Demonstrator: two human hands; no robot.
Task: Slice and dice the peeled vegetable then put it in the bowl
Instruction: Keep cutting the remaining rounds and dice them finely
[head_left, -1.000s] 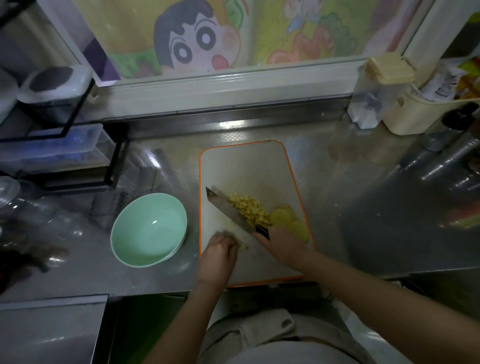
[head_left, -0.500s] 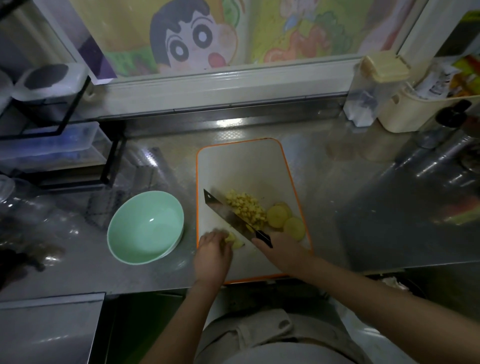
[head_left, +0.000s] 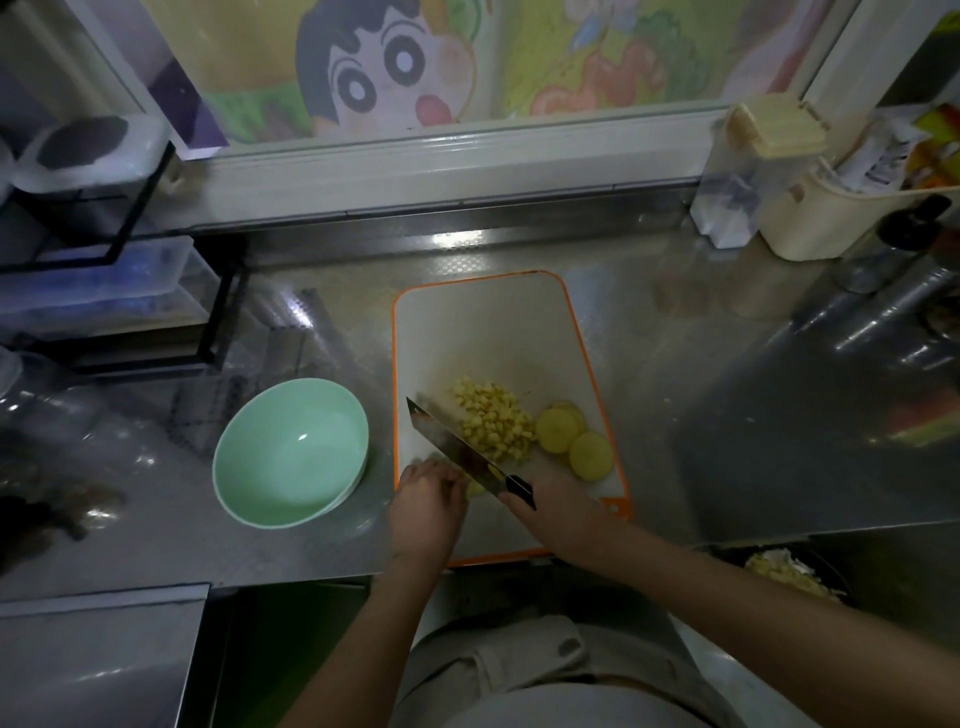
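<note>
The board (head_left: 483, 332), white with an orange rim, lay on the steel bench (head_left: 675, 374) straight ahead of the person. The right grip (head_left: 563, 512) was wrapped round the black handle of the knife (head_left: 452, 449) over the board's near right part. The blade ran up and to the left from it, with its tip near the board's left edge.

The left grip (head_left: 423, 506), fingers curled, held down a small pale-yellow piece (head_left: 475, 488) at the near left of the board, just beside the blade. Fingers and blade hid most of that piece.

On the far side of the blade sat the dice (head_left: 493, 426), a loose yellow heap close against the steel; whether they touched it could not be told. Right of the heap lay the slices (head_left: 589, 452), round and overlapping, near the board's right edge.

The green bowl (head_left: 291, 452) stood upright on the bench just left of the board, apart from both grips.

At the back right stood a clear canister (head_left: 753, 171) with a cream lid, with a cream tub (head_left: 831, 218) just beside it. A black rack (head_left: 130, 218) stood at the back left.
</note>
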